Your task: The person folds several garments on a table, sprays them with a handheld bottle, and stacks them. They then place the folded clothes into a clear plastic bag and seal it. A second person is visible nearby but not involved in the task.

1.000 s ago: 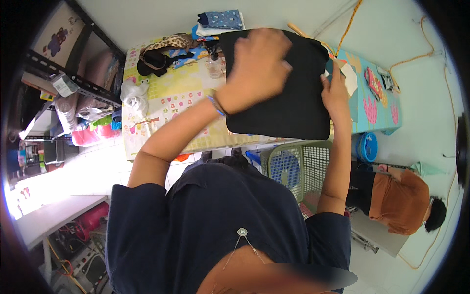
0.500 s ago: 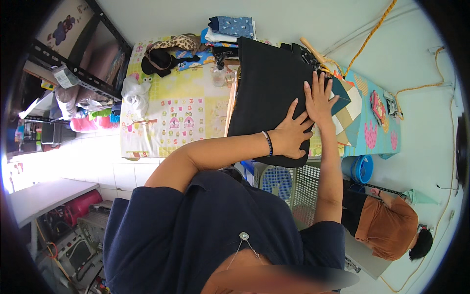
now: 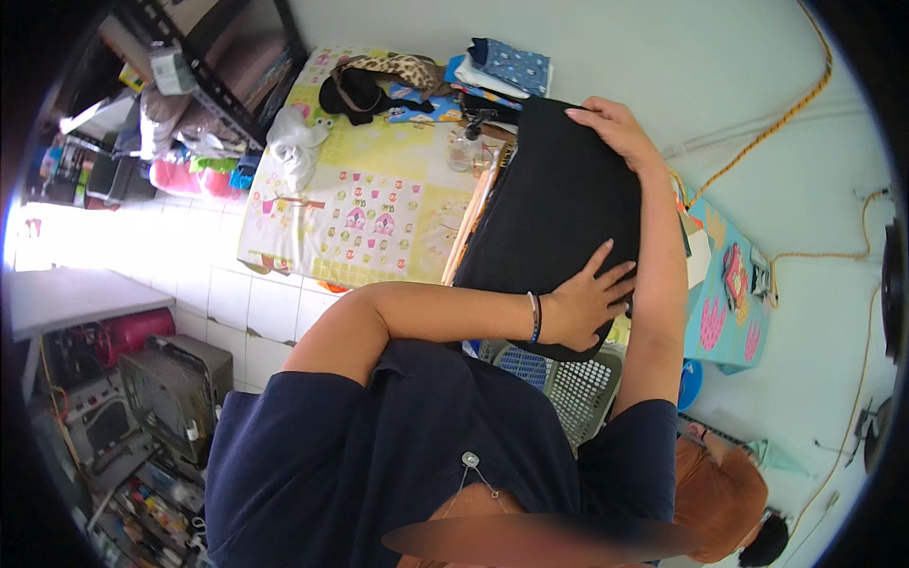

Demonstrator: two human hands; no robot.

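A wide piece of smooth black cloth (image 3: 559, 204) lies over a stack at the near edge of the table; its garment kind, if any, is not shown. Flat on its near right part rests my left hand (image 3: 585, 305), fingers spread, a bracelet round the wrist. My right hand (image 3: 620, 137) is at the far right edge of the cloth, its thumb on top and its fingers bent over the edge, their tips hidden. Light-coloured layers (image 3: 471, 227) stick out from under the cloth's left side.
A patterned sheet covers the table (image 3: 322, 232). Folded clothes (image 3: 511, 66), a black item (image 3: 350, 99) and a white bundle (image 3: 295, 142) lie on it. Below the cloth stands a grey plastic basket (image 3: 579, 388). A person in brown (image 3: 715, 497) is at the lower right.
My right hand has moved from flat beside the left to the far edge, its fingers now bent over. My left hand remains spread on the cloth. The whole view has shifted.
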